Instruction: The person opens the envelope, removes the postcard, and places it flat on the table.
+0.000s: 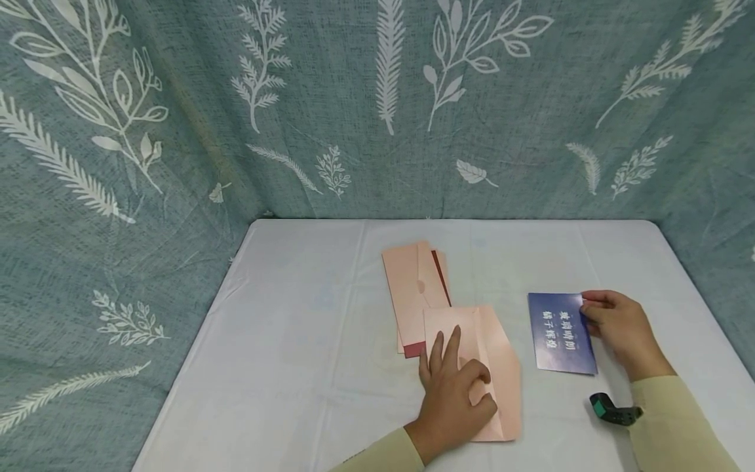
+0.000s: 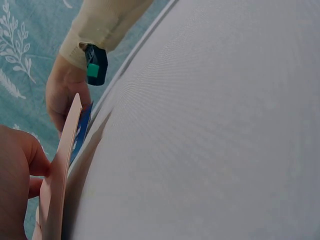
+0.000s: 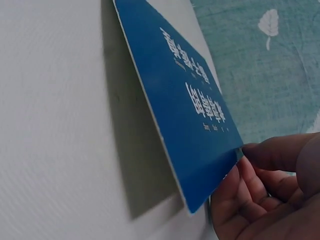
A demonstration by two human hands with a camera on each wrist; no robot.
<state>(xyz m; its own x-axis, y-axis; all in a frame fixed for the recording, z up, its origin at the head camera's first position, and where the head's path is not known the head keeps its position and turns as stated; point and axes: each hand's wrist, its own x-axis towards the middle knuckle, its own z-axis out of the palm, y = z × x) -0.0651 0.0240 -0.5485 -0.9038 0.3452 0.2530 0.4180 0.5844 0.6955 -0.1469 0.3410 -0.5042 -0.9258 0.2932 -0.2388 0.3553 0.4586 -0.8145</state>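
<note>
A blue card (image 1: 560, 334) with white lettering is pinched at its far right corner between the thumb and fingers of my right hand (image 1: 619, 328). In the right wrist view the card (image 3: 170, 110) tilts above the table, its shadow beneath. My left hand (image 1: 451, 400) rests on a pink envelope (image 1: 504, 387), whose pointed flap is unfolded toward the card. Two fingers stretch over the envelope's body, while thumb and forefinger bend near the flap side. In the left wrist view the fingers (image 2: 37, 162) touch the face of the envelope (image 2: 60, 175), whose edge stands above a shadow.
Behind the left hand lie more pink envelopes (image 1: 404, 275), overlapping, with dark red parts (image 1: 415, 349) showing at their edges. A white cloth covers the table (image 1: 283, 367). Green-blue leaf-patterned curtains (image 1: 354, 98) surround it. A black band with a green patch (image 1: 613, 411) sits at the right wrist.
</note>
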